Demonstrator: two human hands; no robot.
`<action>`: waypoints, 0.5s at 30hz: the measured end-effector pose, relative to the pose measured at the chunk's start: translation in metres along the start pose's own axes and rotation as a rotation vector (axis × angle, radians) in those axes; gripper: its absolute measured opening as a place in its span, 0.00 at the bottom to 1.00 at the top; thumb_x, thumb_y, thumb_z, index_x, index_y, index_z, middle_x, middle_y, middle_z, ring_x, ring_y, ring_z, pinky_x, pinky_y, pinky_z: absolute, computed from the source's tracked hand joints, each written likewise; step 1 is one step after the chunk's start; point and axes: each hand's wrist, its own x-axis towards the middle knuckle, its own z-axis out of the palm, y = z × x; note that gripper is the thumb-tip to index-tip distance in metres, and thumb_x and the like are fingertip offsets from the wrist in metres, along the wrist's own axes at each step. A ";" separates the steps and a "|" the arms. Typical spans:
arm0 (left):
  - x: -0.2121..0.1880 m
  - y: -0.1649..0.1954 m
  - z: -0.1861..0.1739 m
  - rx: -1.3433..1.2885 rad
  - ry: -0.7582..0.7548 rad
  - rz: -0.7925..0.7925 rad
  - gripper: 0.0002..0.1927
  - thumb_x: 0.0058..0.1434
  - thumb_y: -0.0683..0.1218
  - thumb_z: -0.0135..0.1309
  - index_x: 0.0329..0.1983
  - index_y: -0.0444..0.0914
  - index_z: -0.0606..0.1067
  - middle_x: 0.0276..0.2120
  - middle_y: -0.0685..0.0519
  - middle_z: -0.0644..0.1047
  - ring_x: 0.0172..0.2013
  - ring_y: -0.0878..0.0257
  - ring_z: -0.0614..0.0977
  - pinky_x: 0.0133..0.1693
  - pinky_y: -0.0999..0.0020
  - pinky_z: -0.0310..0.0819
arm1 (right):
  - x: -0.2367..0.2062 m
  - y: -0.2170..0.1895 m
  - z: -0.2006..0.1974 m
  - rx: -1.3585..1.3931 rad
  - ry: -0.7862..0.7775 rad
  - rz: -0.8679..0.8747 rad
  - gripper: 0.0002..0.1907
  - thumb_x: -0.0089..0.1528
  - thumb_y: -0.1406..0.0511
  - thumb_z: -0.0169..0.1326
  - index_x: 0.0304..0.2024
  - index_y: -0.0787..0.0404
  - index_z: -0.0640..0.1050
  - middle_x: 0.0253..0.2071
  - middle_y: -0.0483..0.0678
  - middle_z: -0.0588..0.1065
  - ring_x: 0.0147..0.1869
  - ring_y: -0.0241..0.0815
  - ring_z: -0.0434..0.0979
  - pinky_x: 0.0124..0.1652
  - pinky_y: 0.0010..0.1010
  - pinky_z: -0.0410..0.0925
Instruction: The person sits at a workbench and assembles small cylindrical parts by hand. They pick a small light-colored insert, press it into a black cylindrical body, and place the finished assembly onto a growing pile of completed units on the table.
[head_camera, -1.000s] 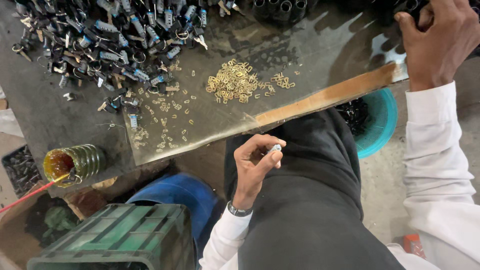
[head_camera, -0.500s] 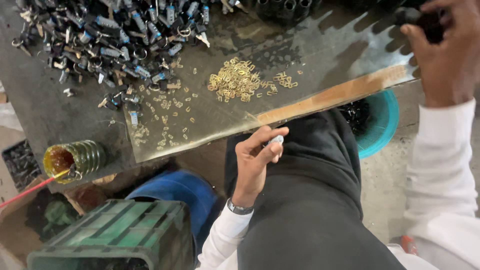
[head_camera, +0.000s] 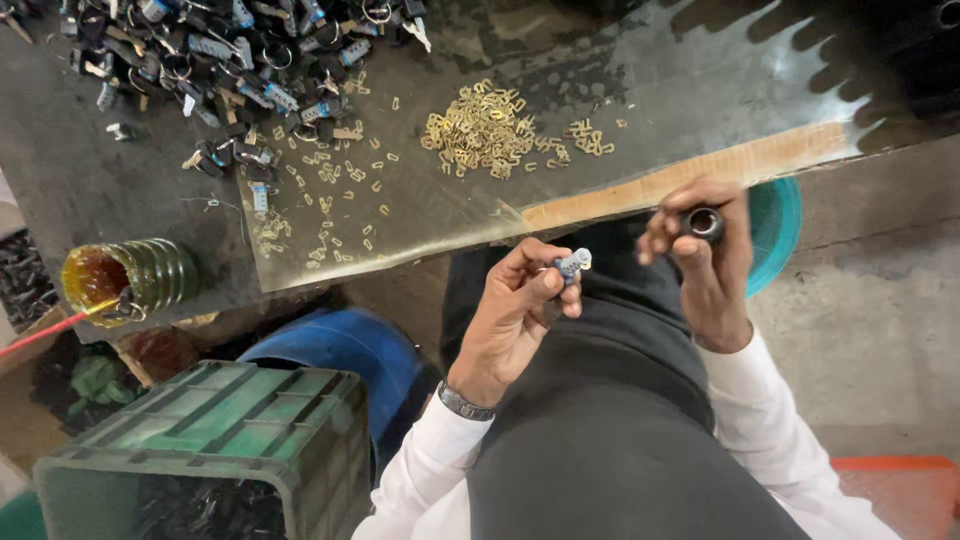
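Hands meet over your lap: right hand (head_camera: 705, 255), back from the tabletop (head_camera: 700, 90), now grips a black ring (head_camera: 703, 223), left hand (head_camera: 515, 320) pinches a small blue-and-silver cylinder (head_camera: 573, 265).

both hands (head_camera: 515, 320) raised, grips pinched closed

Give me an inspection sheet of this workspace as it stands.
Surface: dark worktable with a shiny metal sheet on it.
Job's things: small blue-and-silver cylinder in left hand; black ring-shaped part in right hand.
Clutter: heap of brass clips; pile of dark and blue parts; yellow-stained green tin.
Hands: both closed on parts, over the lap.
Cables: nothing seen.
Surroundings: green crate, blue drum, teal tub.
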 end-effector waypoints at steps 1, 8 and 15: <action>0.000 -0.002 -0.002 -0.018 -0.002 -0.012 0.12 0.69 0.43 0.61 0.51 0.34 0.74 0.40 0.52 0.77 0.39 0.65 0.79 0.43 0.69 0.76 | -0.001 0.003 0.003 0.008 -0.024 0.036 0.24 0.72 0.53 0.55 0.55 0.64 0.64 0.43 0.50 0.67 0.39 0.40 0.74 0.41 0.30 0.72; -0.005 -0.008 -0.006 -0.143 -0.142 -0.082 0.15 0.72 0.50 0.59 0.52 0.34 0.74 0.39 0.53 0.77 0.37 0.66 0.78 0.41 0.69 0.75 | -0.005 0.005 0.016 0.131 -0.089 0.060 0.24 0.71 0.49 0.52 0.52 0.62 0.65 0.41 0.50 0.64 0.30 0.34 0.63 0.28 0.26 0.66; -0.006 -0.008 -0.003 -0.006 -0.192 -0.096 0.16 0.71 0.51 0.59 0.49 0.32 0.76 0.34 0.54 0.76 0.35 0.64 0.79 0.40 0.67 0.74 | -0.004 -0.007 0.033 0.224 -0.117 0.120 0.25 0.72 0.48 0.48 0.58 0.58 0.60 0.46 0.49 0.62 0.36 0.38 0.64 0.37 0.32 0.67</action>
